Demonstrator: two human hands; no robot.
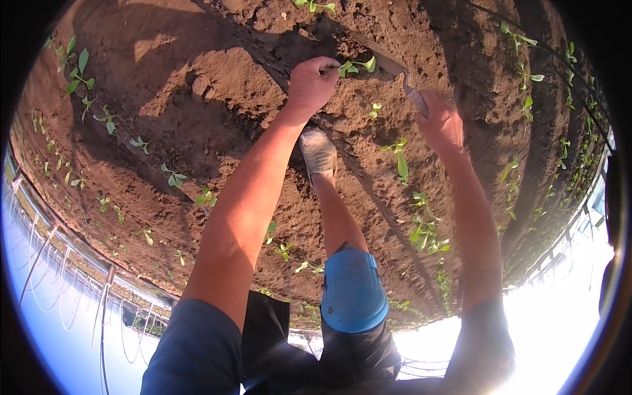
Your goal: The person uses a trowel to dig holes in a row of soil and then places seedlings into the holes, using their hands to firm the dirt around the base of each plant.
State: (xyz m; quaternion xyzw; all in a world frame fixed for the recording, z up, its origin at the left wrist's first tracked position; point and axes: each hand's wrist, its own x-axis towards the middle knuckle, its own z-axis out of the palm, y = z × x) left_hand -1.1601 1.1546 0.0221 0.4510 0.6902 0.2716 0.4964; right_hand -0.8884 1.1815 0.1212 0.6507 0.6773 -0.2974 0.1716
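My left hand (pixel 312 85) pinches a small green seedling (pixel 356 66) between thumb and fingers, its leaves pointing right, just above the brown soil (pixel 232 79). My right hand (pixel 441 120) is closed around the handle of a hand trowel (pixel 387 60). The trowel's flat metal blade slants up and left, close to dug, loose soil beyond the seedling. Whether the blade's tip is in the soil I cannot tell. A smaller seedling (pixel 375 110) stands in the ground between my hands.
My shoe (pixel 319 150) stands on the soil between my arms, below a blue knee pad (pixel 354 291). Rows of seedlings (pixel 422 232) run on the right, with more plants (pixel 79 74) at the left. A thin dark line (pixel 548 49) crosses the upper right.
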